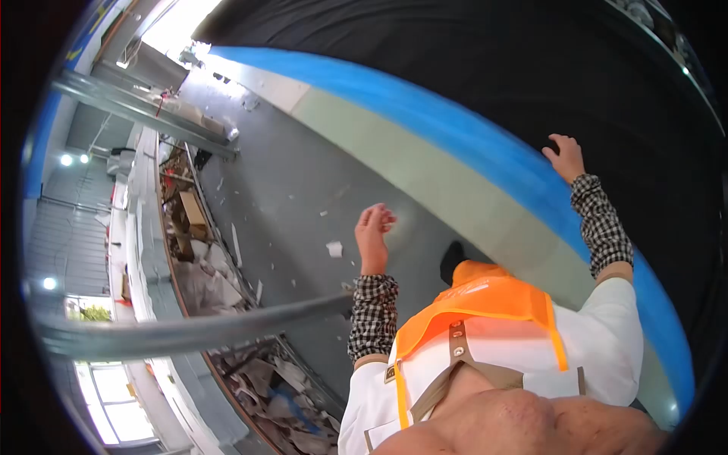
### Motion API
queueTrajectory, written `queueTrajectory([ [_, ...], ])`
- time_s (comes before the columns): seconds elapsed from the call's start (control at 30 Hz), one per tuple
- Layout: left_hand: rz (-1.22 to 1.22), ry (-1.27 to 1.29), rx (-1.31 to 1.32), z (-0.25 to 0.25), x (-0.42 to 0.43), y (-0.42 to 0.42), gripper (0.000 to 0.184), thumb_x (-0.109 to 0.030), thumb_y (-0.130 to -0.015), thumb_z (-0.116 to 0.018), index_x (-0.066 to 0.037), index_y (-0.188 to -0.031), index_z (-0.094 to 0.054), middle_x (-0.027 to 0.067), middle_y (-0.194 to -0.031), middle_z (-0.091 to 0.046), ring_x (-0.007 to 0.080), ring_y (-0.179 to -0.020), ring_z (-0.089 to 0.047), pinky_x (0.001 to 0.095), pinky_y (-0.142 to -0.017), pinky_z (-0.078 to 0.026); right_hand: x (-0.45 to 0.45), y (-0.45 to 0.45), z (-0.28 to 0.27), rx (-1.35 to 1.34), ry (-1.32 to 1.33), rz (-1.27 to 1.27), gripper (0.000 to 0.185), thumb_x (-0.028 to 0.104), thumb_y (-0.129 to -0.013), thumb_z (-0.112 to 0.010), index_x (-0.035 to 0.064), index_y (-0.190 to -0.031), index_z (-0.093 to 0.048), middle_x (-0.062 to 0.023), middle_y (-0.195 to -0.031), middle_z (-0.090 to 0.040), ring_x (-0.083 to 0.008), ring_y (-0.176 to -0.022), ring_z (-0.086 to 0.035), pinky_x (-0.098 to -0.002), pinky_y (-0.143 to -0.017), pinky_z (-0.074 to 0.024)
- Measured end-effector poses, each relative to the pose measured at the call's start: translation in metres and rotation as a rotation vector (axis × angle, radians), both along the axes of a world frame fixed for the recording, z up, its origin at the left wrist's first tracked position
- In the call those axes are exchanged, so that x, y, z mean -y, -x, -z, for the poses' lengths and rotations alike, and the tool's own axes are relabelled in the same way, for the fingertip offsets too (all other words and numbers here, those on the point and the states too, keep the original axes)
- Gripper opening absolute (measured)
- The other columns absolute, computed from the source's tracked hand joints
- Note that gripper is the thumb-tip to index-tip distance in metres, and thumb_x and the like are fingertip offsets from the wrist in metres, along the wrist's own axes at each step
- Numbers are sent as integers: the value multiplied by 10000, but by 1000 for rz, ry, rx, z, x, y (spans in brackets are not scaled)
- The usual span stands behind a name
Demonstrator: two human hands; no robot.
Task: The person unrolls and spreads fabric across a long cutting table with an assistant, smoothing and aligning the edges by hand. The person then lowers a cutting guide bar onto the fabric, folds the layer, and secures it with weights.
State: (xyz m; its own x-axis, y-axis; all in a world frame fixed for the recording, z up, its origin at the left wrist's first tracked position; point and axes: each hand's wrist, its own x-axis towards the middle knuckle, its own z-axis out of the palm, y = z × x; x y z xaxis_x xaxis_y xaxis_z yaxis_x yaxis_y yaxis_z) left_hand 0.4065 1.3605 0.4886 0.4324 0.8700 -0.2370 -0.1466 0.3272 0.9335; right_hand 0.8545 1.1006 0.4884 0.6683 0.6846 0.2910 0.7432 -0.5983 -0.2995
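Note:
My left hand (374,236) is raised over the grey floor (303,174), with its fingers curled; whether anything small is inside them cannot be made out. Near the blue edge strip (485,159), my right hand (566,158) hovers over or rests on the black cloth (455,68), thumb and fingers apart and nothing between them. Checked sleeves cover both forearms. An orange apron (485,307) hangs over my white shirt.
Metal posts (205,326) cross the left side. Behind them, shelves hold a cardboard box (193,212) and heaped scraps (280,394). A white scrap (334,249) and smaller bits lie on the floor. My dark shoe (453,262) shows beside the pale panel.

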Motion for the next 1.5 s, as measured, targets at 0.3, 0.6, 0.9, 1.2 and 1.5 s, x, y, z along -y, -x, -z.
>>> queueTrajectory([
  [0.3, 255, 98, 17, -48, 19, -57, 217, -212, -980, -606, -22, -1072, -654, 35, -894, -671, 134, -788, -664, 227, -663, -464, -14, 17, -58, 74, -80, -72, 317, 175, -824, -719, 38, -1101, -647, -105, -1039, -608, -296, -1049, -554, -421, -919, -429],
  [0.6, 520, 169, -19, -61, -84, -157, 251, -249, -1016, -556, -26, -1101, -635, 31, -919, -670, 139, -809, -659, 256, -700, -468, -13, 3, -81, 55, 170, 79, 201, 188, -870, -675, 74, -1034, -655, -68, -950, -623, -240, -970, -584, -377, -866, -420],
  [0.9, 782, 111, -134, -25, -153, -279, 242, -249, -1008, -569, -42, -1096, -659, 40, -946, -682, 130, -810, -661, 248, -698, -464, -40, -14, -37, 33, 131, 103, 213, 194, -864, -690, 81, -1042, -655, -58, -982, -631, -232, -973, -583, -376, -887, -418],
  [1.2, 889, 138, -100, -10, -137, -333, 260, -239, -1006, -570, -38, -1145, -659, 51, -963, -702, 129, -814, -675, 245, -700, -470, -29, -21, -19, -48, 151, 170, 81, 161, -868, -664, 97, -916, -679, -29, -912, -628, -222, -938, -587, -381, -882, -425],
  [1.5, 1014, 228, -82, -9, -117, -352, 270, -210, -1000, -571, -39, -1196, -644, 46, -966, -697, 130, -819, -678, 244, -697, -474, -42, -17, -33, -303, 115, 424, 105, 157, -795, -630, 98, -770, -713, -51, -870, -632, -244, -912, -593, -397, -868, -421],
])
